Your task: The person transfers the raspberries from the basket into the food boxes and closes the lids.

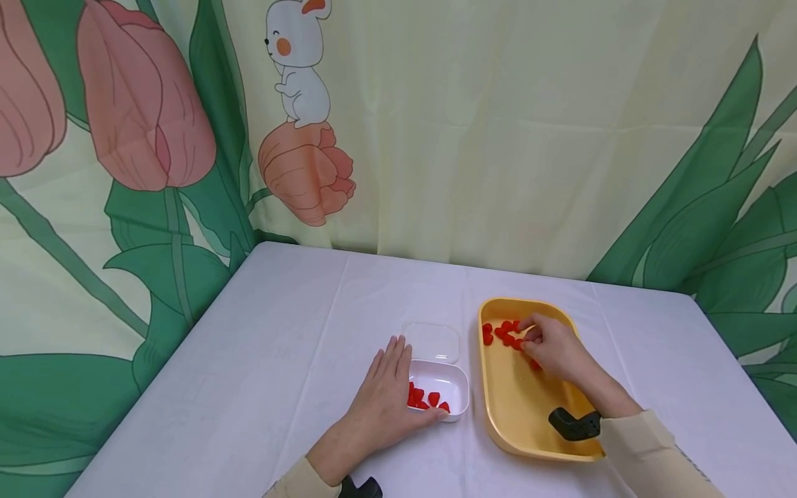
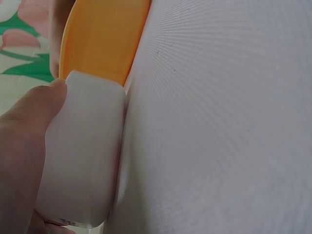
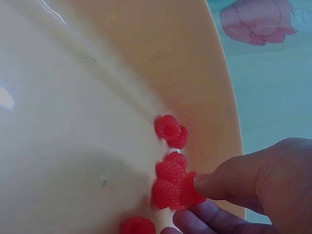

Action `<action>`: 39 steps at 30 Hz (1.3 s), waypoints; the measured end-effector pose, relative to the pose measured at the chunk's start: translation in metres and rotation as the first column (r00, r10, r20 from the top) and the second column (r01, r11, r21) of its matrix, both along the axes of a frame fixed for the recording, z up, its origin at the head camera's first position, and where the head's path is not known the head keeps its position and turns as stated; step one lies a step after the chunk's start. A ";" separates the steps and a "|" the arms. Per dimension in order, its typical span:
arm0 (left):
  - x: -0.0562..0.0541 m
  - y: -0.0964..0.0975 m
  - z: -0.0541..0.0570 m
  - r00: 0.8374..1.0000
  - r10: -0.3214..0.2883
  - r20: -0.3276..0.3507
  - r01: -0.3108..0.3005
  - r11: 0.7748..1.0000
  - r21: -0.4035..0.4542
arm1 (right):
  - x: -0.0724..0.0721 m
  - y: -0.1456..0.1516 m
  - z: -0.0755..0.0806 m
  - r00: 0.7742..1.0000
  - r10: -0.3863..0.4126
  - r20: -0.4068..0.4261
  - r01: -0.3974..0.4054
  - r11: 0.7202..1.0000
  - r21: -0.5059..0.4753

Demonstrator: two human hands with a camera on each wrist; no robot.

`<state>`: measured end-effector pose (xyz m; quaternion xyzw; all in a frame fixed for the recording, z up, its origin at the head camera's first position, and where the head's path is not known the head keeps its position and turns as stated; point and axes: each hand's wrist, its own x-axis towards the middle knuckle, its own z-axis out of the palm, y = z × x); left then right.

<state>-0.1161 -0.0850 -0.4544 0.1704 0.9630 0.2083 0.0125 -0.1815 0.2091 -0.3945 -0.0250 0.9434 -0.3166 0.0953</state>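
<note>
Red raspberries (image 1: 507,339) lie in the yellow tray (image 1: 513,408), mostly toward its far left. My right hand (image 1: 554,349) reaches into the tray, and in the right wrist view its thumb and fingers pinch one raspberry (image 3: 189,189) beside a cluster of others (image 3: 168,170). Several more raspberries (image 1: 434,398) sit in a small white box (image 1: 457,379). My left hand (image 1: 389,401) rests against that box, fingers straight along its left side and the thumb (image 2: 36,105) along its near rim. The palm hides part of the box.
A clear plastic lid (image 1: 431,341) lies on the table just beyond the white box. The white-covered table (image 1: 243,387) ends at a curtain (image 1: 467,138) printed with tulips and a rabbit. The tray stands to the right of the box, with a narrow gap between them.
</note>
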 end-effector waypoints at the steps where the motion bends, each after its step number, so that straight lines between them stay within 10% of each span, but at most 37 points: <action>1: 0.000 0.000 0.000 1.000 0.001 0.002 -0.001 1.000 0.000 | 0.000 0.000 0.001 1.000 0.001 0.004 -0.001 1.000 -0.003; 39: -0.001 0.001 0.000 1.000 0.000 0.016 0.000 1.000 0.004 | 0.017 -0.022 0.025 0.995 0.073 -0.073 -0.082 0.989 -0.122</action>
